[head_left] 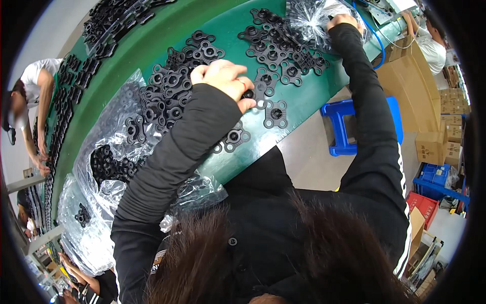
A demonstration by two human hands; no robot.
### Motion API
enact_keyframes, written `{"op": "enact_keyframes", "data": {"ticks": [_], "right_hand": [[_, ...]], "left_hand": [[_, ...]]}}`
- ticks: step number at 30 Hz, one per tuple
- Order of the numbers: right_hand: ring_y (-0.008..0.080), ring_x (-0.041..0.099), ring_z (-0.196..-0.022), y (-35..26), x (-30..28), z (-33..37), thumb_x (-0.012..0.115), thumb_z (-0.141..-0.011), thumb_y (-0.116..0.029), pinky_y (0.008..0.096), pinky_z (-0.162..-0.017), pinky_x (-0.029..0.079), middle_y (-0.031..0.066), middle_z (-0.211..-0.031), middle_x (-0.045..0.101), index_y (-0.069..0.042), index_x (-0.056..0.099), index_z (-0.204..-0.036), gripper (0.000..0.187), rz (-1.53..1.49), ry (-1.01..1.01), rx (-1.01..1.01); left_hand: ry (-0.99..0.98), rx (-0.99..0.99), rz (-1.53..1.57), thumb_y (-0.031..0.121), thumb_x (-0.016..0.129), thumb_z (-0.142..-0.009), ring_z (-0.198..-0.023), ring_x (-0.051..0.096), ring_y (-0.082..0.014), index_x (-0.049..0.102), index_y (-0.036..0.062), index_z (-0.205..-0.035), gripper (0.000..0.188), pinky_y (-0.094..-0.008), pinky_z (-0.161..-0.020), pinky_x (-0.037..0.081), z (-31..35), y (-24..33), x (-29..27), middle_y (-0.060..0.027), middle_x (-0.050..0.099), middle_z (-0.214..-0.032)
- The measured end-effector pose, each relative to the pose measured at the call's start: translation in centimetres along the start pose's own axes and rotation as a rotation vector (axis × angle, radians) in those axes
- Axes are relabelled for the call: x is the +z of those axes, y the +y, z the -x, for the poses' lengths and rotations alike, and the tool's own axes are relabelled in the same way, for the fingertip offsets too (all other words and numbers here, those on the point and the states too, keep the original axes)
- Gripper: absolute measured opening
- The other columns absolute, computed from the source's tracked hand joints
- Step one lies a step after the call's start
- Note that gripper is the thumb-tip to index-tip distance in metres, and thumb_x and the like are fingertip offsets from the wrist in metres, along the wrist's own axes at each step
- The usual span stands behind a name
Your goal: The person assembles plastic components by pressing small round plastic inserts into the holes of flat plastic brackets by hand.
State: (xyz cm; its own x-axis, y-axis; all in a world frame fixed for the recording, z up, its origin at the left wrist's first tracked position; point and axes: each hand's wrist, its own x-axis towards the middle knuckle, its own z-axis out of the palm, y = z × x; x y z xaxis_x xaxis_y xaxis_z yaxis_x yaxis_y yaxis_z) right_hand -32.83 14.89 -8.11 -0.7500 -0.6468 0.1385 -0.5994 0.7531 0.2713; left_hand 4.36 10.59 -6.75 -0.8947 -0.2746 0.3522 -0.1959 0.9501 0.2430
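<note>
My left hand [225, 78] is over the green table, its thumb and fingers closed on a small black round part [248, 94]. That part is beside a flat black plate with ringed corners [265, 82]. Another such plate [276, 114], with a round piece at its centre, lies near the table edge. A heap of similar black plates [167, 81] is left of this hand, and more plates [273, 50] lie between my hands. My right hand [347, 21] reaches to a clear plastic bag [309, 20] at the far right; its fingertips are largely hidden there.
An opened clear bag of small black parts [109, 164] lies at the left. Beyond a green rim [116, 66], rows of black parts [63, 116] run past a co-worker [38, 91]. A blue stool [339, 126] and cardboard boxes [412, 81] stand at the right.
</note>
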Motion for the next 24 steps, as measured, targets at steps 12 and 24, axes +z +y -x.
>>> {"op": "enact_keyframes", "data": {"ticks": [12, 24], "right_hand": [[0.0099, 0.05, -0.056, -5.4, -11.6, 21.0, 0.056, -0.079, -0.002, 0.0177, -0.049, 0.04, 0.0056, -0.08, 0.061, -0.005, 0.063, -0.104, 0.026, -1.679, -0.062, -0.574], [0.0081, 0.046, -0.057, -8.6, -11.2, 23.1, 0.066, -0.072, 0.001, 0.0172, -0.052, 0.038, 0.0042, -0.075, 0.058, -0.001, 0.061, -0.098, 0.027, -1.639, -0.202, -0.539]], "left_hand": [[0.058, -0.679, 1.19, 0.002, 0.066, -0.069, -0.059, 0.049, -0.0055, 0.049, 0.006, -0.106, 0.04, -0.0156, -0.051, 0.039, 1.5, 1.6, -4.4, -0.0058, 0.057, -0.085], [0.188, -0.686, 1.338, -0.004, 0.066, -0.07, -0.069, 0.054, -0.0063, 0.051, 0.0013, -0.112, 0.045, -0.0153, -0.063, 0.045, 2.0, 3.2, -5.7, -0.006, 0.059, -0.085]]}}
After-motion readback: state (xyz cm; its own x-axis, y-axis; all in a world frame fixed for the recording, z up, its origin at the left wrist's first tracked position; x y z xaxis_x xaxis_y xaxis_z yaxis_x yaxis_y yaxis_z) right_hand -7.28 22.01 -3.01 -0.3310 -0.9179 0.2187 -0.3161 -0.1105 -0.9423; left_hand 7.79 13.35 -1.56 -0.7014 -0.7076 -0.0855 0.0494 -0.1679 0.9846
